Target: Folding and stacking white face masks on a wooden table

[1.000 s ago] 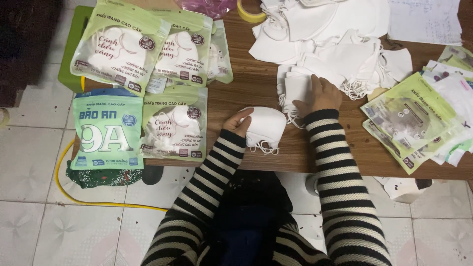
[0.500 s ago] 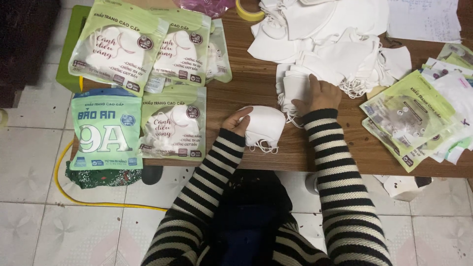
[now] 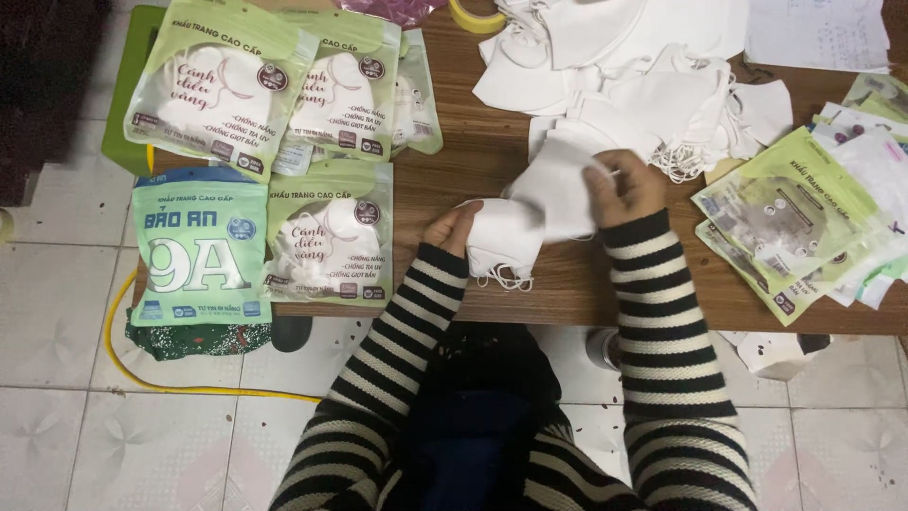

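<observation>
Gripping white masks: left hand (image 3: 452,227) pinches folded mask (image 3: 501,244); right hand (image 3: 624,187) fingers curled, mask (image 3: 560,189) hiding fingertips.

On my wooden worktop (image 3: 492,180) lie green mask packets (image 3: 222,90) at the far left, with one teal packet (image 3: 199,246) nearest its front edge. Flat empty pouches (image 3: 794,218) are stacked at the right. A roll of yellow tape (image 3: 475,14) sits at the back. A yellow cord (image 3: 142,374) curls over the tiled floor (image 3: 57,407).

Black-and-white striped knit sleeves, ribbed cuffs, bare fingers (image 3: 605,180), dark, possibly navy, lap garment
</observation>
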